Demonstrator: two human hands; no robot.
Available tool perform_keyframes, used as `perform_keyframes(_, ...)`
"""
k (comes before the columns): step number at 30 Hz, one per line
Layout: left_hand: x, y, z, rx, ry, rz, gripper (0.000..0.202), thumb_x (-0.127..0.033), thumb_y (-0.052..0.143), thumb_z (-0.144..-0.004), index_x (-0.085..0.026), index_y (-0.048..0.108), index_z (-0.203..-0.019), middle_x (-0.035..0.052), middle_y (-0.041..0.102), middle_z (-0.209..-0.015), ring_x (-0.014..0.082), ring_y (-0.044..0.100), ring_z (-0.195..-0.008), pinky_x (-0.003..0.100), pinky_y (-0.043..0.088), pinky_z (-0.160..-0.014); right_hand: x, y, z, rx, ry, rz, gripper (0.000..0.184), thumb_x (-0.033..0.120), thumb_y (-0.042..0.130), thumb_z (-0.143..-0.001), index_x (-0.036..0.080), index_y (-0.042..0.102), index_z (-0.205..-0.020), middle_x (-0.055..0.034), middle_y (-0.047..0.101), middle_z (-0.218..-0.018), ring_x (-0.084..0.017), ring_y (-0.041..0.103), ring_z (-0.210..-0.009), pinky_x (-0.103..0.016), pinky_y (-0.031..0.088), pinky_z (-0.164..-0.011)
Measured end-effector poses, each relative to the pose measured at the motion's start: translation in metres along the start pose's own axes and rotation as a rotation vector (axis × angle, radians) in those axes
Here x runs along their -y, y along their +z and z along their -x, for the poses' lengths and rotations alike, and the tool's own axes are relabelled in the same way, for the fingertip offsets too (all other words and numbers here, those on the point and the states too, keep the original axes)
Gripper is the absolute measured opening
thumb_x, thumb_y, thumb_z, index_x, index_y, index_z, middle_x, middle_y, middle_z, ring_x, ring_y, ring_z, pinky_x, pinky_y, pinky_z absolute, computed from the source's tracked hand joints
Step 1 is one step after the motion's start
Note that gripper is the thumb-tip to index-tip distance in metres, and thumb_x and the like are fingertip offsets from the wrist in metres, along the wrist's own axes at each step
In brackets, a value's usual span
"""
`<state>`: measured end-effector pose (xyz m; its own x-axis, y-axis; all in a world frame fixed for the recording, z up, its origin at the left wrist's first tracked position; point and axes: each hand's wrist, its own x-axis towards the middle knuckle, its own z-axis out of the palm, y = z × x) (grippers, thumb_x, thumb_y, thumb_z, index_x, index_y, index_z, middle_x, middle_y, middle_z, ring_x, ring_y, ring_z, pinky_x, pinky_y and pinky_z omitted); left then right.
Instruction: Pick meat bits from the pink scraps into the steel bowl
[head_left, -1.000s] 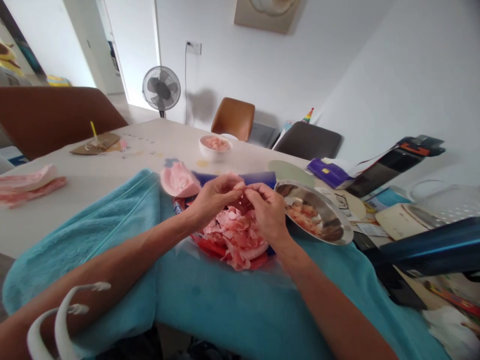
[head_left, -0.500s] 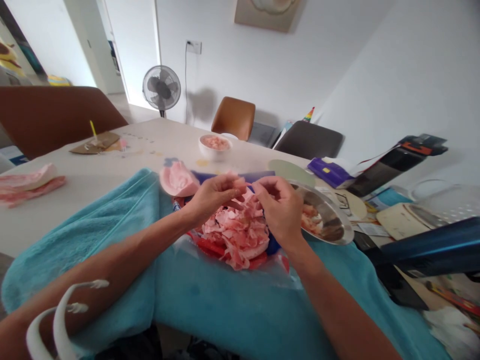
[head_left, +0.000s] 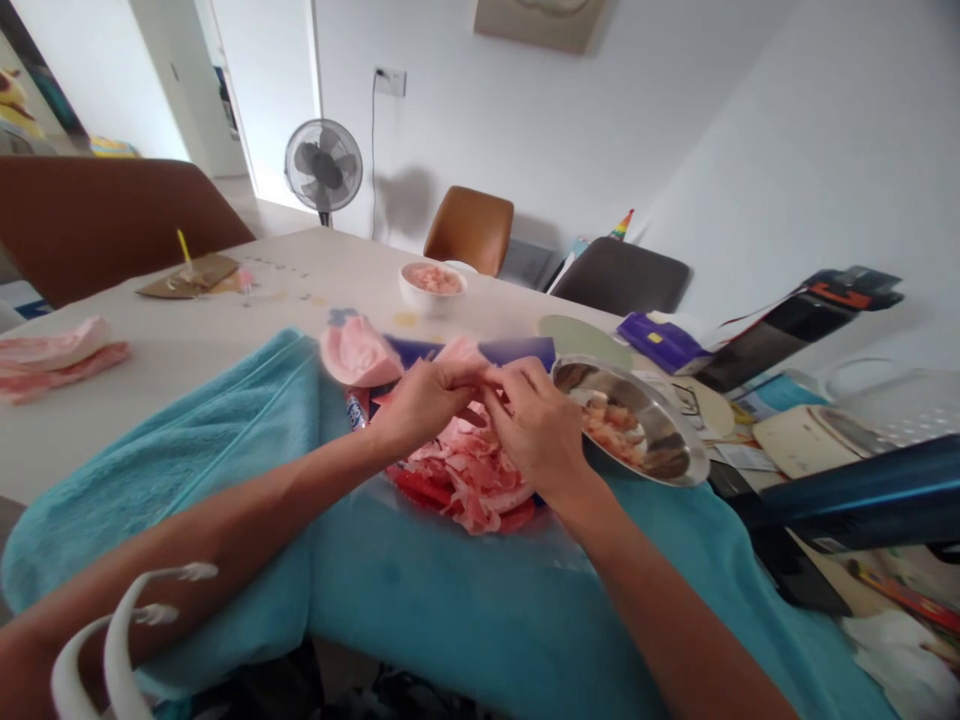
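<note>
My left hand (head_left: 431, 400) and my right hand (head_left: 536, 415) meet fingertip to fingertip over a heap of torn pink pomelo membrane (head_left: 469, 470). Both are closed in a pinch on a small piece of pomelo, mostly hidden by the fingers. The heap lies on a red and blue plastic bag (head_left: 420, 495), spread over a teal towel (head_left: 450, 590). A thick pink pomelo peel (head_left: 360, 355) rests at the heap's far left. Just right of my right hand, a tilted steel bowl (head_left: 675, 445) holds peeled pomelo flesh (head_left: 611, 425).
A white bowl of pomelo flesh (head_left: 433, 300) stands farther back. More pink peel (head_left: 60, 355) lies at the table's left. Along the right are a purple pack (head_left: 660, 340), a black bottle (head_left: 780, 330), a dark blue cylinder (head_left: 870, 495) and crumpled tissue (head_left: 904, 645).
My hands have come closer together, fingertips now touching. My right hand has shifted left and slightly down, uncovering more of the steel bowl. The camera view has moved slightly.
</note>
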<state>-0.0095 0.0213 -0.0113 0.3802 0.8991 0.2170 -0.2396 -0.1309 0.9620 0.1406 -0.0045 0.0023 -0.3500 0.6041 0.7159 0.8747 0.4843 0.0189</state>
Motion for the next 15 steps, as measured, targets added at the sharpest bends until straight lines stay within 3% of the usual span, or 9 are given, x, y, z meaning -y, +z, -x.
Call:
perform_keyframes(4,0.006,0.000,0.000,0.029,0.072,-0.190,0.034,-0.005,0.049,-0.079,-0.015,0.075,-0.098,0.0014,0.073,-0.082,0.0116,0.068,-0.069,0.023,0.060,-0.062,0.000,0.001,0.000,0.112,0.020,0.030,0.020,0.026,0.049,-0.095,0.018,0.064,-0.083,-0.0058,0.064,-0.080,-0.015,0.057,-0.063,-0.027,0.030,-0.049)
perform_keyframes(7,0.006,0.000,0.001,0.086,0.106,-0.217,0.035,-0.003,0.046,-0.078,-0.015,0.075,-0.096,0.0015,0.071,-0.079,0.0120,0.067,-0.070,0.023,0.060,-0.061,-0.002,0.004,0.001,0.160,0.024,0.050,0.018,0.024,0.050,-0.092,0.018,0.061,-0.080,-0.0055,0.063,-0.077,-0.016,0.056,-0.062,-0.027,0.028,-0.049)
perform_keyframes(12,-0.004,-0.005,0.001,0.109,-0.091,0.064,0.017,-0.015,0.060,-0.083,-0.012,0.076,-0.088,0.0033,0.071,-0.075,0.0129,0.069,-0.073,0.026,0.060,-0.072,-0.009,0.007,-0.001,0.050,-0.107,-0.004,0.013,0.014,0.048,-0.083,0.020,0.053,-0.072,-0.0026,0.059,-0.068,-0.014,0.054,-0.058,-0.027,0.033,-0.051)
perform_keyframes(15,-0.007,-0.010,-0.001,0.127,-0.232,0.258,0.020,-0.023,0.074,-0.075,-0.009,0.077,-0.089,0.0074,0.074,-0.078,0.0147,0.070,-0.073,0.028,0.060,-0.072,-0.014,0.006,-0.002,-0.024,-0.208,-0.034,0.016,0.010,0.046,-0.081,0.021,0.051,-0.071,-0.0007,0.056,-0.065,-0.014,0.053,-0.058,-0.026,0.035,-0.052)
